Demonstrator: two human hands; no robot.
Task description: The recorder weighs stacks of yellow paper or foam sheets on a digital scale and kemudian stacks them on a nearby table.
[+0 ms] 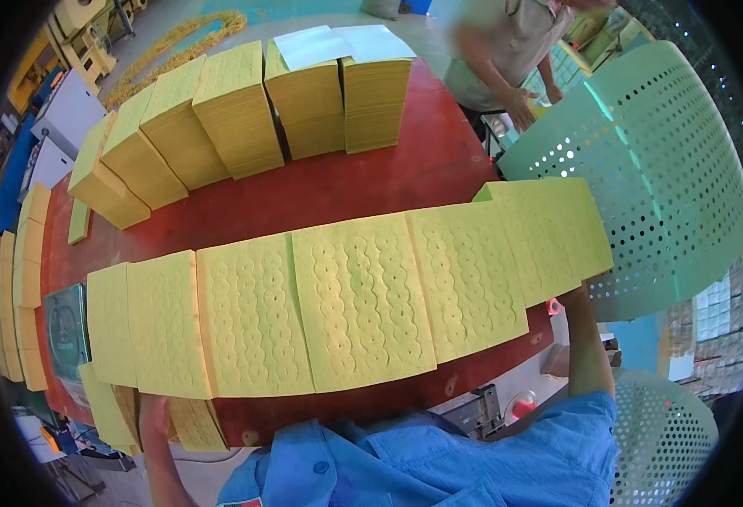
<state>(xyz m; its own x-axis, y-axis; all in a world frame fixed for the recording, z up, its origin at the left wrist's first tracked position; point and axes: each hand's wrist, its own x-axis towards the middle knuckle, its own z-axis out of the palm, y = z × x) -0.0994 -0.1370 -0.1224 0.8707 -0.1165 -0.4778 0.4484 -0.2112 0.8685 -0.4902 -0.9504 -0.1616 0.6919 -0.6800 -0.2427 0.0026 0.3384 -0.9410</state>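
Note:
A long row of yellow paper stacks runs across the near side of the red table. Their top sheets carry columns of small pressed, scalloped rounds. At the row's left end, my left hand is against the near side, between two lower pieces of yellow paper; its fingers are hidden. My right hand reaches the near edge of the rightmost stack. That stack hides its fingers, so I cannot tell how it grips. A dark green box-like thing lies beside the row's left end.
Taller yellow stacks stand along the table's far side, two topped with white sheets. A green perforated chair back rises at the right, another below it. Another person stands beyond the far right. More stacks stand at left.

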